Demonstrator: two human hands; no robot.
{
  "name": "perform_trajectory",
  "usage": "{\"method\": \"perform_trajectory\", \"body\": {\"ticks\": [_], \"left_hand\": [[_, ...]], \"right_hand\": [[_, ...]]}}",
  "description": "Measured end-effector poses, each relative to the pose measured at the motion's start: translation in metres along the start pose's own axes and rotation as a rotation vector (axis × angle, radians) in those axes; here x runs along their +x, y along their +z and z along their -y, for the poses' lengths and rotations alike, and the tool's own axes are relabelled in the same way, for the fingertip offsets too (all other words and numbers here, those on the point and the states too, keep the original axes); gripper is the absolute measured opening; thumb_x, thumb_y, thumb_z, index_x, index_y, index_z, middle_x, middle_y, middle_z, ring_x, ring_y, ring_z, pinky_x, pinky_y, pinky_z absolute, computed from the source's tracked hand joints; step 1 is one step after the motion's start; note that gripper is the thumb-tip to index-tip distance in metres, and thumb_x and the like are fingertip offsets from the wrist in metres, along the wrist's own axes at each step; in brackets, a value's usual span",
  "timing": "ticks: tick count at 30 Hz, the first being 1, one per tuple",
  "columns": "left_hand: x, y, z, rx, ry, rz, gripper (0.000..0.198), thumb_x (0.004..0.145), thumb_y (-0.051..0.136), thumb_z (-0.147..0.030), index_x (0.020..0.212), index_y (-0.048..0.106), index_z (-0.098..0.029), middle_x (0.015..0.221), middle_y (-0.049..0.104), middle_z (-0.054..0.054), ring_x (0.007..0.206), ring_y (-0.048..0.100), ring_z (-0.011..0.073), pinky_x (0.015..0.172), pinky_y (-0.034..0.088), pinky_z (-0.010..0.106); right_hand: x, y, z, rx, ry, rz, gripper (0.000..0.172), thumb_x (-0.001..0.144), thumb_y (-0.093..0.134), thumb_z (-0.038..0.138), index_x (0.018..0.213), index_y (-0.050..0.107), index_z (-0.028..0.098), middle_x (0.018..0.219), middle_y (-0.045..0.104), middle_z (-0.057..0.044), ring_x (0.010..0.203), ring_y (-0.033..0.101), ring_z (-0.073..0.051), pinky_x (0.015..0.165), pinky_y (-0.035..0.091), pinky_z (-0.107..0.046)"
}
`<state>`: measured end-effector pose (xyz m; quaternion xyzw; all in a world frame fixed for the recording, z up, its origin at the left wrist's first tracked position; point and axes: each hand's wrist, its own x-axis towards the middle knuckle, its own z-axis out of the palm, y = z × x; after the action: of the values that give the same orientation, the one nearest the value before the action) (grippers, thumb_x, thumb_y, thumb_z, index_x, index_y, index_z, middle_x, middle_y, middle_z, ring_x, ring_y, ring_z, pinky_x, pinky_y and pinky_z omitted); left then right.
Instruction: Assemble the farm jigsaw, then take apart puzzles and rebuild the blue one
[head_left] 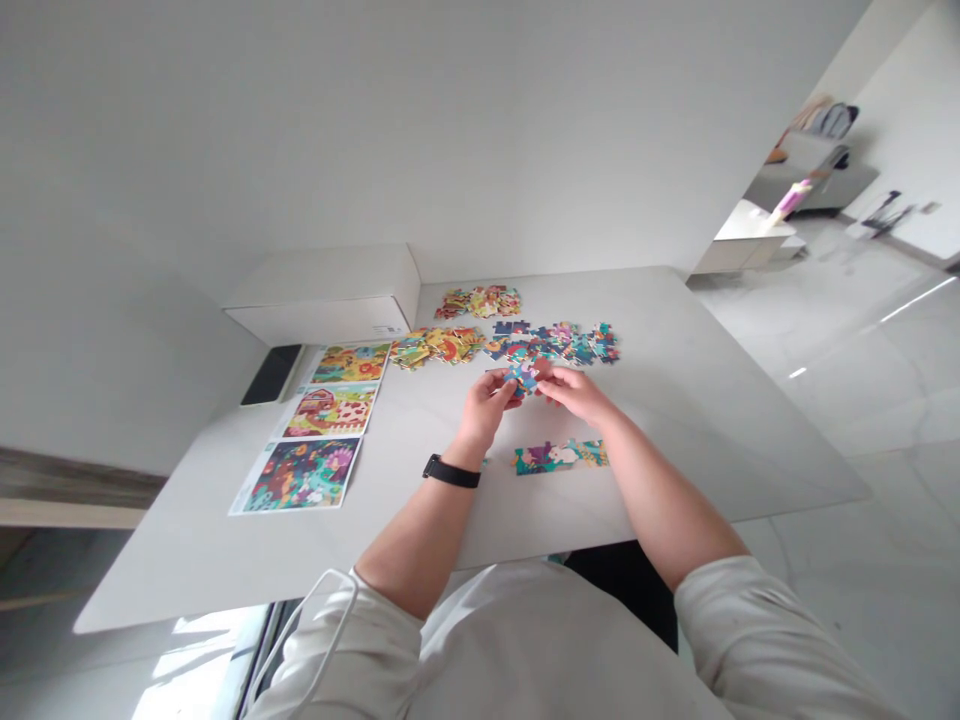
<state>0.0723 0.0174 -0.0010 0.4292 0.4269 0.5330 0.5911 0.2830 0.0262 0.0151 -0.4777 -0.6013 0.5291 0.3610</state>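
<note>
White stone-look tabletop (pixel 679 462) carries everything, and a person's left hand (pixel 484 408) and right hand (pixel 576 392) meet above its middle. Both hands are narrow, fingers pinched around a small cluster of blue jigsaw pieces (pixel 523 376) held just over the surface; from here I can't tell if that's one piece or two pressed together. Just below the hands lies a partly joined puzzle strip (pixel 560 457) in teal and purple. Just above them is a loose spread of blue and teal pieces (pixel 551 345), almost touching the held cluster. Farther up sit a heap of yellow and orange pieces (pixel 436 346) and a second heap of similar colours (pixel 478 301). Three printed picture sheets (pixel 328 410) run in a column on the left, near a white cardboard box (pixel 322 295) and a black phone-like slab (pixel 271 374). A black wristband (pixel 451 471) circles the left wrist.

Risks: the strip is loose and lies between the forearms, so a careless sideways drag could split it. A slipped pinch could drop the held cluster into the blue spread, where it would be harder to pick out. Forcing a poor fit could bend a tab.
</note>
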Motion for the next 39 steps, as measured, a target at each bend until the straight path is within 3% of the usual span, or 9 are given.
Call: {"method": "perform_trajectory", "body": {"ticks": [4,9,14,20,23,26,31,33,39], "left_hand": [[0.003,-0.002,0.004,0.157,0.070,0.017,0.053,0.084,0.087,-0.050,0.125,0.074,-0.019,0.082,0.071,0.000,0.066,0.064,0.0109,0.065,0.055,0.026],[0.002,0.000,0.010,0.270,0.181,0.054,0.047,0.091,0.081,-0.040,0.130,0.065,-0.019,0.083,0.069,-0.001,0.065,0.062,0.0107,0.063,0.052,0.025],[-0.009,0.001,0.007,0.566,0.460,-0.062,0.042,0.088,0.086,-0.035,0.119,0.061,-0.023,0.125,0.068,0.009,0.091,0.069,0.0155,0.074,0.058,0.028],[-0.012,0.007,-0.003,0.843,0.727,-0.007,0.033,0.093,0.083,-0.027,0.118,0.063,-0.024,0.123,0.069,0.010,0.112,0.069,0.0235,0.090,0.061,0.038],[-0.012,0.008,-0.012,0.916,0.744,0.032,0.026,0.095,0.078,-0.022,0.118,0.065,-0.024,0.121,0.072,0.010,0.115,0.071,0.0249,0.099,0.061,0.041],[-0.012,0.006,-0.027,0.979,0.709,0.042,0.026,0.096,0.075,-0.022,0.121,0.069,-0.024,0.124,0.075,0.010,0.119,0.071,0.0269,0.106,0.058,0.044],[-0.005,0.005,-0.050,1.041,0.628,0.161,0.027,0.099,0.067,-0.024,0.125,0.075,-0.025,0.135,0.075,0.011,0.130,0.068,0.0294,0.116,0.052,0.047],[0.001,0.009,-0.052,1.048,0.623,0.222,0.028,0.098,0.066,-0.023,0.124,0.077,-0.026,0.137,0.075,0.010,0.131,0.067,0.0296,0.119,0.050,0.048],[0.019,0.025,-0.034,1.098,0.624,0.305,0.028,0.098,0.066,-0.023,0.122,0.079,-0.027,0.141,0.074,0.008,0.135,0.066,0.0307,0.122,0.047,0.051]], "right_hand": [[0.000,-0.001,0.002,0.027,-0.027,0.010,0.044,0.085,0.077,0.057,0.116,0.076,0.025,0.098,0.079,-0.003,0.084,0.070,-0.019,0.068,0.052,-0.028],[-0.001,0.001,0.007,0.045,0.033,0.002,0.038,0.080,0.081,0.056,0.097,0.070,0.023,0.080,0.075,0.000,0.068,0.065,-0.016,0.065,0.051,-0.028],[-0.001,-0.002,0.008,0.112,0.066,-0.018,0.034,0.079,0.081,0.051,0.090,0.064,0.024,0.085,0.078,-0.001,0.066,0.066,-0.015,0.061,0.051,-0.027],[0.001,0.000,0.009,0.166,0.070,-0.018,0.031,0.079,0.082,0.042,0.100,0.069,0.023,0.084,0.077,-0.001,0.065,0.066,-0.014,0.060,0.051,-0.026],[0.000,-0.001,0.010,0.164,0.045,0.011,0.034,0.081,0.082,0.042,0.108,0.071,0.024,0.088,0.077,-0.001,0.070,0.068,-0.015,0.063,0.052,-0.025],[-0.001,-0.018,0.008,0.084,0.014,-0.018,0.037,0.087,0.077,0.044,0.119,0.071,0.026,0.098,0.080,-0.002,0.077,0.071,-0.017,0.067,0.054,-0.027],[0.003,-0.070,-0.009,-0.241,0.013,-0.391,0.025,0.095,0.066,0.033,0.117,0.076,0.026,0.100,0.080,-0.004,0.087,0.073,-0.021,0.084,0.058,-0.035],[0.004,-0.084,-0.017,-0.435,0.011,-0.468,0.021,0.094,0.067,0.025,0.111,0.080,0.025,0.101,0.081,-0.005,0.092,0.074,-0.023,0.092,0.058,-0.038],[0.007,-0.085,-0.030,-0.774,-0.036,-0.293,0.028,0.090,0.074,0.010,0.111,0.086,0.023,0.121,0.079,-0.010,0.107,0.073,-0.023,0.105,0.054,-0.036]]}}
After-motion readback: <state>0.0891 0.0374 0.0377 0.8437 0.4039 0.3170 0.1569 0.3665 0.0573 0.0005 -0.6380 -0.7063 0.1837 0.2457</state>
